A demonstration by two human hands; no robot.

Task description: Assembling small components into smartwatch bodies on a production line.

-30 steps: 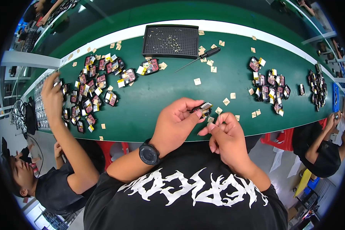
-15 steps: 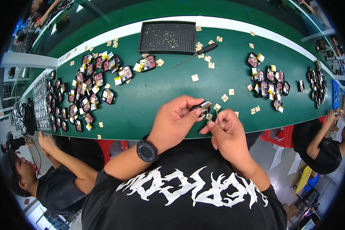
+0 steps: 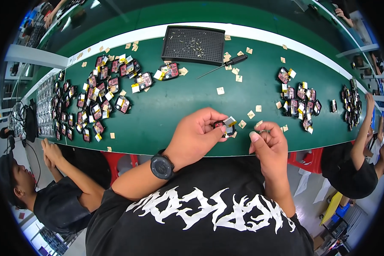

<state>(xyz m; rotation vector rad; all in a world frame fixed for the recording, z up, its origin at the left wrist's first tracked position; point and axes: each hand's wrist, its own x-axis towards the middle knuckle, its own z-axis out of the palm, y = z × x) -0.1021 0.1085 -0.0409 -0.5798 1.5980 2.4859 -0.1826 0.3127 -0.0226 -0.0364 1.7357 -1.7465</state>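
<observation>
The left hand (image 3: 197, 131) grips one device (image 3: 229, 127); the right hand (image 3: 269, 143) curls (its hold I cannot tell).

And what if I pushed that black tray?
The black tray looks wide and low, so it'd probably slide, not tip. Its straight edges suggest it's stiff. The tiny pieces inside look loose, so they might scatter.

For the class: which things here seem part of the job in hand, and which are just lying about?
Likely in the job:
black-cased unit, held in the left hand
right hand, apart from it; contents unclear
similar units grouped nearby

Seemingly just lying about:
screwdriver
black tray with small pieces
scattered tan squares
</observation>
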